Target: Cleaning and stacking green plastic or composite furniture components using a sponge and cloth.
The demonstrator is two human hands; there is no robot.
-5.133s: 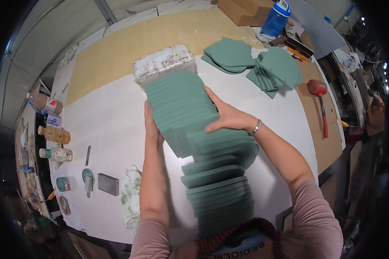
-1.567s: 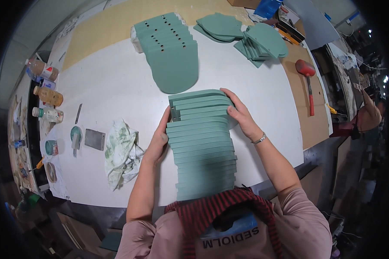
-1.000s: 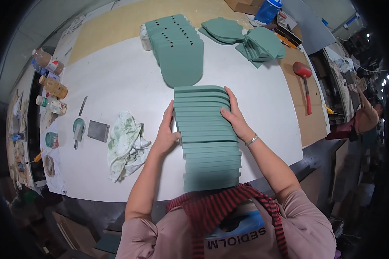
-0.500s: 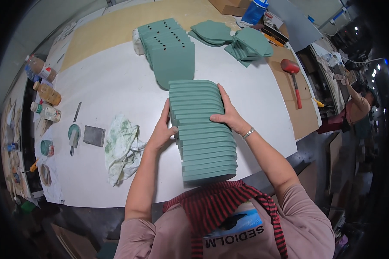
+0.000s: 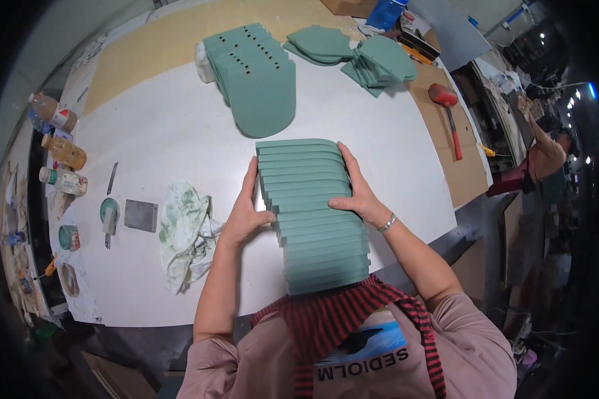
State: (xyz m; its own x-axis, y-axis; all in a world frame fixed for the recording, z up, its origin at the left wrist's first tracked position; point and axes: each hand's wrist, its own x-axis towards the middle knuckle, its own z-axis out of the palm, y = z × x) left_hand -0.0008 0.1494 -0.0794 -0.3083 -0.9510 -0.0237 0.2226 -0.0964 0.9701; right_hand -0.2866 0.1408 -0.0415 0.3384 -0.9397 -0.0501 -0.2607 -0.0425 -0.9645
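Observation:
A fanned stack of green boards [image 5: 313,213], each rounded at one end, lies at the near edge of the white table and reaches my striped apron. My left hand [image 5: 247,209] presses along its left side, thumb near the boards' edges. On the opposite side my right hand [image 5: 360,189] grips the curved ends, its thumb lying over the top. The stack is held between both palms. Beyond it rests another fanned pile of green boards with holes [image 5: 263,86], apart from the held stack.
Green pointed panels [image 5: 319,45] and rounded pieces [image 5: 379,63] lie at the back. A red mallet [image 5: 444,96] is on cardboard at right. Left are a crumpled stained cloth [image 5: 186,233], a grey block [image 5: 140,216], putty knife [image 5: 109,223] and bottles [image 5: 65,151]. Another person [image 5: 545,156] works far right.
The held stack has slid toward me, opening a gap between it and the pile with holes. Both hands have moved nearer with it, still pressing its sides.

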